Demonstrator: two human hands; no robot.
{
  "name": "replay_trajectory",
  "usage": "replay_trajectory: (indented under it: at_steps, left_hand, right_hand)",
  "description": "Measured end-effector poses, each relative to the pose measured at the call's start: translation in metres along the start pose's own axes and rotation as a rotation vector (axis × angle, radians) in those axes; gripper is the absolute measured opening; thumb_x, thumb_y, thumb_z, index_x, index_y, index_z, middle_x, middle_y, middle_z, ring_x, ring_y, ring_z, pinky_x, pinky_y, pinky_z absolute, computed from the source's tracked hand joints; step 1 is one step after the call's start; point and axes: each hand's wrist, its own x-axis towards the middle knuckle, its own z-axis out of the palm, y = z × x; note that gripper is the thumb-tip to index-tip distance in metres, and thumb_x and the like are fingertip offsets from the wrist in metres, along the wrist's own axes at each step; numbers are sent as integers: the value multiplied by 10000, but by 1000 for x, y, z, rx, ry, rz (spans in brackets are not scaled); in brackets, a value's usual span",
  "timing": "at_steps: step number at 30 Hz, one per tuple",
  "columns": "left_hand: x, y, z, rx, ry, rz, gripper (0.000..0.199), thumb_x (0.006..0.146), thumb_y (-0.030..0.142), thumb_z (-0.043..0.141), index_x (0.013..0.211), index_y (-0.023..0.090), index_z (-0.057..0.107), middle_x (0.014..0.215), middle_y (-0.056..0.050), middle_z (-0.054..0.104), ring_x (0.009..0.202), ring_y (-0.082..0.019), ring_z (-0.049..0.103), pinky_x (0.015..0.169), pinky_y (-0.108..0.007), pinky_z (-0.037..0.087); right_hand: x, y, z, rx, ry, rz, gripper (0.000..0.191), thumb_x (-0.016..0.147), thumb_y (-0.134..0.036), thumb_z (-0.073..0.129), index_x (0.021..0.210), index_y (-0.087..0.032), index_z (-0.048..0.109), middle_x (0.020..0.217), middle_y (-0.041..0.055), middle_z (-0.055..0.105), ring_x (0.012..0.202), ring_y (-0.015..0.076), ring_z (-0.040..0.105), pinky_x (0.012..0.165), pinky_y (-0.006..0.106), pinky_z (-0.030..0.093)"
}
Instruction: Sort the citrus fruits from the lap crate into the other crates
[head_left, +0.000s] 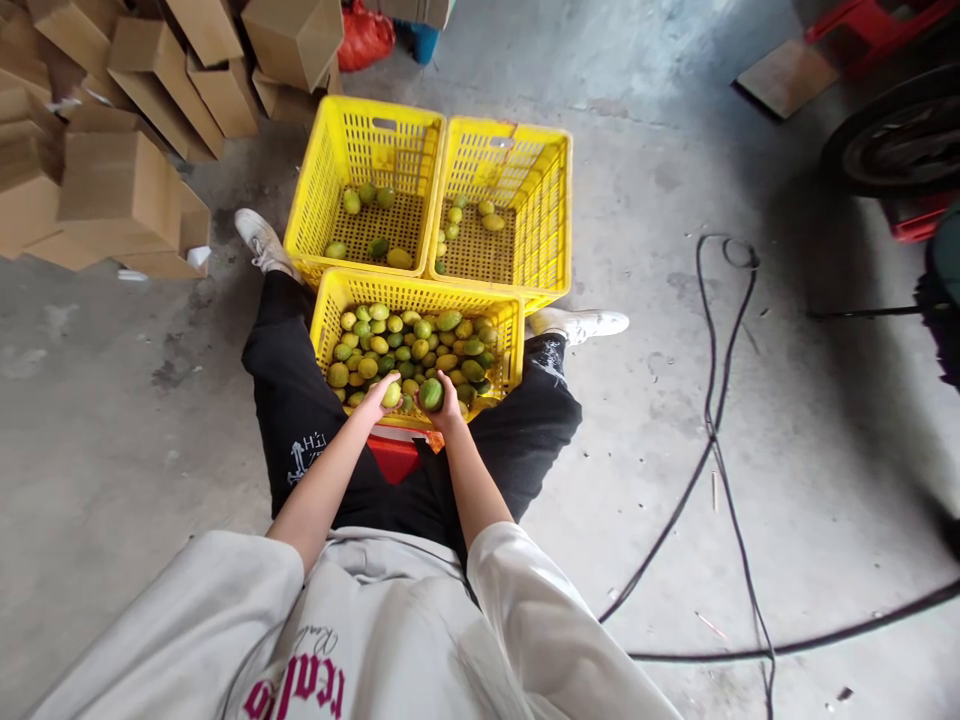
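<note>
— What was held by the hands at that moment?

— A yellow-green fruit [391, 393] was gripped by the left hand [379, 392], and a darker green fruit [431, 394] was gripped by the right hand [444, 402]. The fingers of both hands were closed around the fruits.

— Where were these fruits located?

— Both were kept at the near edge of the full crate [322, 330], just above the heap of green and yellow fruits [412, 345] by which it was filled. This crate was placed between the legs of the seated person, on a red object [394, 458] whose kind could not be told.

— What else was seen around?

— Two more yellow crates were set behind it, touching each other. Only a few fruits were contained in the left crate [315, 190] and in the right crate [555, 230]. Cardboard boxes [120, 190] were piled at the left, and black cables [712, 420] were laid on the concrete floor [112, 420] at the right.
</note>
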Motion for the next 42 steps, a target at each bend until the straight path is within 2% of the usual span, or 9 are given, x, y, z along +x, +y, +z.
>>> replay_trajectory:
  at_steps: [3, 11, 18, 21, 27, 31, 34, 42]
  left_hand:
    - [3, -2, 0, -6, 26, 16, 170, 791, 188, 747, 802, 170, 579, 597, 14, 572, 449, -120, 572, 466, -226, 512]
    - [4, -6, 2, 62, 39, 19, 224, 859, 311, 717, 774, 155, 581, 526, -11, 575, 423, -124, 568, 428, -198, 472]
    - [4, -5, 3, 29, 41, 22, 298, 866, 396, 715, 762, 152, 580, 545, -23, 598, 429, -127, 586, 443, -202, 469]
    - [3, -2, 1, -6, 19, 31, 284, 845, 376, 733, 761, 146, 590, 567, -12, 602, 434, -114, 581, 459, -201, 480]
    - [1, -2, -1, -121, 52, 70, 175, 857, 277, 704, 794, 159, 590, 637, 7, 613, 466, -82, 556, 496, -196, 514]
    - [2, -1, -1, -191, 65, 42, 198, 851, 289, 711, 786, 163, 573, 646, 10, 597, 477, -83, 555, 488, -191, 506]
    - [3, -1, -2, -210, 92, 49, 198, 872, 282, 689, 784, 172, 550, 638, 14, 590, 484, -93, 572, 490, -196, 509]
    - [-2, 2, -1, -179, 61, 33, 210, 852, 285, 727, 804, 164, 562, 616, -7, 611, 483, -104, 600, 477, -187, 513]
  right_hand:
    - [1, 1, -1, -32, 11, -14, 183, 841, -377, 659, 826, -225, 560, 648, -31, 622, 581, 145, 638, 526, 261, 577]
    - [-3, 0, 1, -46, 52, 8, 149, 864, -324, 632, 804, -191, 604, 612, -27, 629, 542, 131, 614, 547, 261, 577]
    - [-5, -2, 2, 37, 4, 39, 241, 905, -376, 558, 787, -171, 608, 610, 22, 641, 560, 146, 636, 515, 236, 547]
    - [-2, -2, 1, 54, 16, 30, 250, 891, -408, 583, 794, -179, 601, 616, 13, 640, 569, 147, 648, 513, 232, 548]
    - [2, 0, -1, 10, 63, -4, 282, 917, -436, 520, 798, -190, 587, 640, 28, 667, 562, 149, 648, 484, 231, 541]
    - [3, 0, -3, 13, 29, -41, 255, 878, -439, 587, 779, -206, 557, 626, -3, 650, 546, 144, 643, 505, 241, 555]
    - [3, 0, -3, 34, 57, -40, 227, 853, -414, 625, 790, -210, 550, 612, -26, 628, 541, 139, 640, 502, 237, 551]
    - [0, -2, -3, 90, 118, -45, 271, 921, -406, 444, 814, -203, 588, 605, -4, 604, 528, 163, 623, 508, 292, 567]
